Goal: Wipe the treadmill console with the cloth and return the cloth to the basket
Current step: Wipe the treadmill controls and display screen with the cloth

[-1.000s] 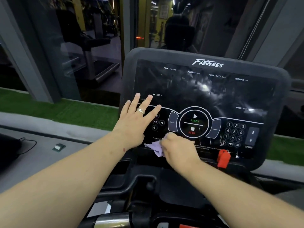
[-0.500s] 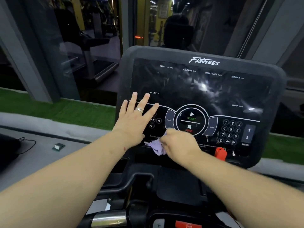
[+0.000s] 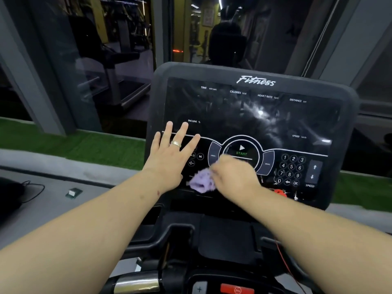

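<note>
Since a moment ago the right hand [image 3: 233,177] has slid the lilac cloth [image 3: 201,182] rightward under START, bunched in its fingers. The left hand [image 3: 169,158] stays spread flat on the dark treadmill console [image 3: 275,115]. Green turf [image 3: 74,145] and window glass [image 3: 95,60] lie behind.

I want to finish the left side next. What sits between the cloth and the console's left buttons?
The left hand lies flat with spread fingers on the console, covering its left edge just beside the purple cloth that the right hand grips. The media buttons between them are partly uncovered.
</note>
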Action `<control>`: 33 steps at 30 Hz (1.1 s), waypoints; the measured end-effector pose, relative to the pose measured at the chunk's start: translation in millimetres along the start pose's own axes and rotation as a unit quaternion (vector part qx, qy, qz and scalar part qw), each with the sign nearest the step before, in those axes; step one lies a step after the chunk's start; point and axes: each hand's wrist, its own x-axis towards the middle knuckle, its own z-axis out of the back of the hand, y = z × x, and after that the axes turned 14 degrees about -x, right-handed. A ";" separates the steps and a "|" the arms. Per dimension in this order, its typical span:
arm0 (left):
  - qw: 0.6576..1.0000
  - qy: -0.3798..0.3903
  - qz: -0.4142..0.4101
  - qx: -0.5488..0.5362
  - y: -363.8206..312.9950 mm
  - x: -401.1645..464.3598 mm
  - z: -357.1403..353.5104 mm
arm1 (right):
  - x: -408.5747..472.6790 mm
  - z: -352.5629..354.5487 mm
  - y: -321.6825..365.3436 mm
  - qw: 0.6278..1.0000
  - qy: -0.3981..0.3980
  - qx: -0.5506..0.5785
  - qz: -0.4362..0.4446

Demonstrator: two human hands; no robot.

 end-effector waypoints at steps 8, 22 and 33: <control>1.000 -0.014 -0.011 -0.012 -13.0 3.6 3.9 | -26.7 -19.5 18.6 0.999 -0.010 0.036 0.016; 0.999 0.000 -0.022 0.036 -15.2 9.6 2.6 | 6.8 -25.0 32.2 0.996 -0.006 0.008 0.086; 0.999 0.012 -0.023 0.025 -15.0 8.3 4.8 | -2.5 -34.2 -1.8 0.992 -0.024 -0.010 0.127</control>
